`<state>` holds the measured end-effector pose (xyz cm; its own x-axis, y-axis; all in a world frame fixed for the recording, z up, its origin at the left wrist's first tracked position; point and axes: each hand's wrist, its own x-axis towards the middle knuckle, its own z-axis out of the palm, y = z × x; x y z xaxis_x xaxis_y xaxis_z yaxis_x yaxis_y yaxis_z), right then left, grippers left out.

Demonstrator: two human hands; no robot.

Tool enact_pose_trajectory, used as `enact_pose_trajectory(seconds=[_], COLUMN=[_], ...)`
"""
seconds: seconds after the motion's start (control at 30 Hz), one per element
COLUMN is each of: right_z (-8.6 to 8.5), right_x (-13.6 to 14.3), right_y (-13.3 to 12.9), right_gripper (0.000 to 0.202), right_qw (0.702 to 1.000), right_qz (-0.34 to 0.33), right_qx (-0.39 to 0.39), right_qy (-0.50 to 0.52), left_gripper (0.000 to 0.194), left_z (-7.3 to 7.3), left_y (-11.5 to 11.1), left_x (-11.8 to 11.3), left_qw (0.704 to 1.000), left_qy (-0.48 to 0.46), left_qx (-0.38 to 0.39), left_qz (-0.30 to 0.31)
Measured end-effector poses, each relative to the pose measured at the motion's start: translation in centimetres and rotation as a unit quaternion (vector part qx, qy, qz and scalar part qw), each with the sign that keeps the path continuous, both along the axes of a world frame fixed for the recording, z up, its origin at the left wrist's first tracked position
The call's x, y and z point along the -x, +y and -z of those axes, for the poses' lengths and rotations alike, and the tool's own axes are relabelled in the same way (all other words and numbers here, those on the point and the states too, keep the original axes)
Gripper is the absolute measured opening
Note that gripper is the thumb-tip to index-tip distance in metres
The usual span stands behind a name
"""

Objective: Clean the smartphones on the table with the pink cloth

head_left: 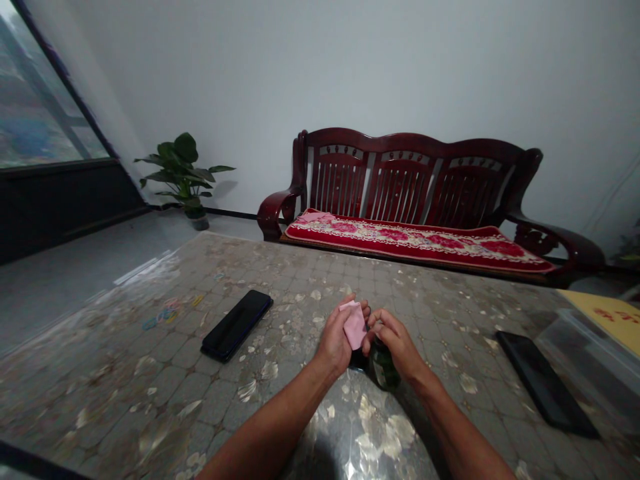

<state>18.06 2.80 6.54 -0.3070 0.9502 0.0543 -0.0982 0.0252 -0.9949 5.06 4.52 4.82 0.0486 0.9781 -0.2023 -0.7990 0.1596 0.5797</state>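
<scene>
A small folded pink piece (355, 325), cloth or paper, lies in my left hand (336, 343), held between thumb and palm with the fingers behind it. Close beside its right edge is my right hand (395, 340), its fingers curled together in a pinch; what they hold, if anything, is hidden. Below my right hand stands a dark green glass bottle or jar (384, 370) with a pale label, its top covered by the hand. Part of a flat black object (358, 361) shows on the table under my hands, mostly hidden.
On the patterned tablecloth (280, 400), a black phone (237, 325) lies left, near several coloured loops or clips (167, 312). At right are another black phone-like device (545, 383), a clear plastic box (583, 353) and a yellow sheet (607, 317). A wooden bench (400, 173) stands beyond.
</scene>
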Motion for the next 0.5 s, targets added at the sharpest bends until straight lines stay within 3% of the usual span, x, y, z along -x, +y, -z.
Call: enact_pose_trajectory(seconds=[0.5], right_z=[-0.5], right_x=[-0.42], right_y=[0.05], right_gripper=[0.022], right_qw=[0.998], right_qz=[0.056], right_qx=[-0.017], right_qy=[-0.014], left_gripper=[0.043], left_z=[-0.39], left_y=[-0.17], left_x=[0.0], left_qw=[1.0], left_qy=[0.015], left_qx=[-0.003], left_qz=[-0.028])
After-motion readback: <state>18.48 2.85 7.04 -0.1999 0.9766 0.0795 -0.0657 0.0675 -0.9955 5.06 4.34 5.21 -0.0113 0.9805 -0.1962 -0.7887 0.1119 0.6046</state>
